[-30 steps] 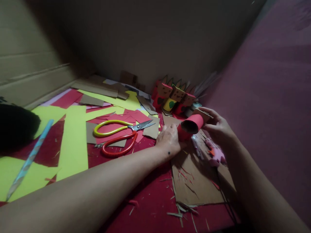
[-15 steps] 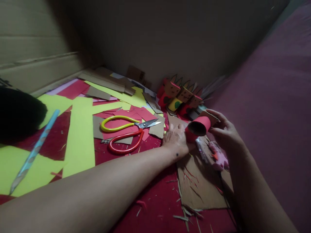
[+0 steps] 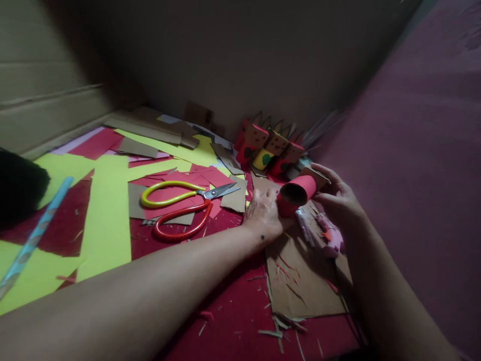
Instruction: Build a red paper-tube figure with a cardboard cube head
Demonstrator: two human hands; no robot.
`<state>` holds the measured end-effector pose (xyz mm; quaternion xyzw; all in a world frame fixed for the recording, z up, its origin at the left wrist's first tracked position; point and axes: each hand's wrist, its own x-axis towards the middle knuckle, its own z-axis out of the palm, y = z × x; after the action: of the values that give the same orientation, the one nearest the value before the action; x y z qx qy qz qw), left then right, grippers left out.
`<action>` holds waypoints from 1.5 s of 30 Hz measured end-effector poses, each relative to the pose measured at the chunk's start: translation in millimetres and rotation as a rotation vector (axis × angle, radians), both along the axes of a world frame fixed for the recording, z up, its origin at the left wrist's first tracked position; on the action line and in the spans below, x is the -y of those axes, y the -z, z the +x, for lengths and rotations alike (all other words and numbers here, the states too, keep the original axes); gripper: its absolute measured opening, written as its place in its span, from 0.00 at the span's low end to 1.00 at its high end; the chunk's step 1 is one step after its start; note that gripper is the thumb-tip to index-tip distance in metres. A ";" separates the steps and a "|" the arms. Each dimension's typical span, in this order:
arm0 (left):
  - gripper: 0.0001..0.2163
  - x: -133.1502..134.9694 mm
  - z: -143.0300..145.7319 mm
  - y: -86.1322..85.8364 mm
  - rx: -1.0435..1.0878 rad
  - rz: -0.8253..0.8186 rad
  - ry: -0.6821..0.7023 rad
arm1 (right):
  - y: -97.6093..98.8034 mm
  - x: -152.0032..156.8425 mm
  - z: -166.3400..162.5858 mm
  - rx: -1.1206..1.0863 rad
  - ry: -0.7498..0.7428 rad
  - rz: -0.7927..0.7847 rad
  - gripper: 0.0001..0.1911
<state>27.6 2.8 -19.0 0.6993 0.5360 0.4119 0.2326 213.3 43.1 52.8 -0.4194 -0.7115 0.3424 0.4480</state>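
Note:
A red paper-covered tube point(image 3: 308, 185) lies on its side between my hands, its dark open end turned toward me. My left hand point(image 3: 265, 215) is closed against the tube's near left side; some fingertips are hidden. With thumb and fingers, my right hand point(image 3: 340, 198) pinches a small brown cardboard piece point(image 3: 317, 174) at the tube's far end. Under my right wrist is a pink glue gun point(image 3: 332, 240), resting on a cardboard sheet point(image 3: 308, 286) strewn with red scraps. Left of my left hand lie scissors point(image 3: 210, 193) with one yellow and one red handle, blades slightly apart.
Several tube figures point(image 3: 259, 140) with cardboard faces and pointed crowns stand at the back. Yellow paper point(image 3: 107, 210), red scraps and cardboard offcuts cover the left side. A blue pencil point(image 3: 41, 225) lies there, near a black fuzzy object point(image 3: 20, 188). A pink wall point(image 3: 421, 175) bounds the right.
The view has shifted slightly, so everything appears a little further left. Both hands keep their hold on the tube and the cardboard piece.

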 end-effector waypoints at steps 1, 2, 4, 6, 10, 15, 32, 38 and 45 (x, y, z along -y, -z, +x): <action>0.28 -0.4 0.3 0.7 -0.003 0.008 -0.002 | 0.1 0.0 0.1 0.018 0.002 0.010 0.38; 0.29 -0.9 0.6 1.4 -0.005 0.013 -0.003 | 0.2 0.1 0.0 0.035 0.005 0.019 0.38; 0.29 -1.6 0.8 2.6 -0.003 0.015 0.000 | 0.3 0.8 -0.6 0.060 0.009 0.028 0.39; 0.29 -2.0 0.8 3.2 0.004 0.017 0.016 | 0.4 1.7 -1.6 0.060 0.013 0.023 0.40; 0.30 -2.1 1.4 3.4 0.024 -0.005 0.012 | 0.5 3.1 -2.5 0.061 0.021 0.034 0.42; 0.31 -2.0 2.7 4.2 0.039 -0.023 0.012 | -0.7 4.5 -1.5 0.095 0.032 0.035 0.42; 0.30 -0.7 0.3 -2.2 0.022 -0.082 0.007 | 1.1 2.0 -0.9 0.087 0.013 0.057 0.37; 0.33 -0.1 -0.2 -2.2 0.036 -0.093 -0.001 | 3.5 1.3 0.7 0.033 0.011 0.034 0.47; 0.34 -1.1 -2.9 -3.2 0.061 -0.067 0.016 | 2.0 2.5 2.3 -0.004 -0.004 0.007 0.55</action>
<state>24.7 3.9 -15.8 0.6825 0.5366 0.4129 0.2752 215.6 40.7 50.8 -0.4159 -0.7125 0.3415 0.4502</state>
